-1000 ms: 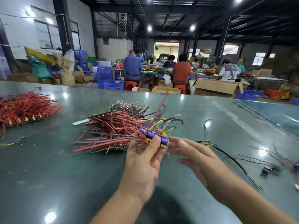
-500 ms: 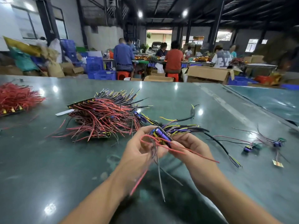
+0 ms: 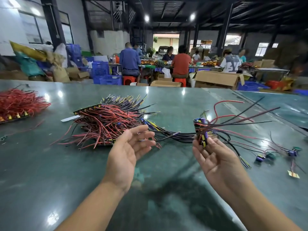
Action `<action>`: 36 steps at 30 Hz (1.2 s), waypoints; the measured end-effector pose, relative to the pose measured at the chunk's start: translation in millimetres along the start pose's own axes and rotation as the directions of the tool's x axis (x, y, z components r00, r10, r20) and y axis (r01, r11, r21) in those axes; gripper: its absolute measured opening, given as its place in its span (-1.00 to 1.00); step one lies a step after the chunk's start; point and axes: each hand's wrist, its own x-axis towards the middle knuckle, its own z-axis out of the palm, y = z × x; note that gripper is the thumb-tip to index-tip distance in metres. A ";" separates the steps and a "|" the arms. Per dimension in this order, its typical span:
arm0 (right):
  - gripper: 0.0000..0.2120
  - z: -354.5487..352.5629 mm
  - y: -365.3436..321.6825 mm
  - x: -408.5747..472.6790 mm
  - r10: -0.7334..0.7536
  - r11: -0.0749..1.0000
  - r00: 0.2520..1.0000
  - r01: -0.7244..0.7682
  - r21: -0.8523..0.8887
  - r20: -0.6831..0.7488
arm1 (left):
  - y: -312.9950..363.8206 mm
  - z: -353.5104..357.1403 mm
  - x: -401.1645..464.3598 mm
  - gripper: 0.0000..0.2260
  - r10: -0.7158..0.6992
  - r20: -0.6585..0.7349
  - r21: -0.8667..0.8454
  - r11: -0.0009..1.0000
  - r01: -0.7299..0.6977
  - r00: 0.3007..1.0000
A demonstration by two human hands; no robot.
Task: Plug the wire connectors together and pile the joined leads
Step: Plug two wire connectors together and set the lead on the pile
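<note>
Holding, right hand (image 3: 215,157): grip pinched on a small bundle of joined leads (image 3: 202,130), thumb and fingertips around its lower end, palm turned up; bundle raised above the surface.
Bundle: purple and yellow connector parts stacked in a short column; red and black wires fan out to the right and upward, a few black leads trail left toward the big pile.
Left hand (image 3: 128,150): grip released, palm up, fingers loosely spread, holding nothing; fingertips near the right edge of the big pile, contact with stray wire ends unclear.
Big pile (image 3: 108,124): red and black leads heaped on the surface, centre-left, wire ends sticking out in all directions; black and yellow tips toward the back.
White strip (image 3: 70,118): lies flat at the pile's left edge.
Second heap (image 3: 18,102): mostly red leads, far left, well apart from the big pile.
Loose pieces (image 3: 276,154): a few purple-capped leads lying separately at the right, near the right hand's trailing wires.
Surface (image 3: 50,172): dark green, glossy, lamp reflections.
Background: several people seated at far tables; blue crates (image 3: 103,72) and cardboard boxes (image 3: 216,79) on the floor.
</note>
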 end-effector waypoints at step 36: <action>-0.86 -9.4 32.3 -13.8 -0.068 0.281 0.835 0.541 -0.793 0.546 | -18.4 5.4 -7.4 -0.72 -0.382 0.186 0.252 0.909 0.331 0.905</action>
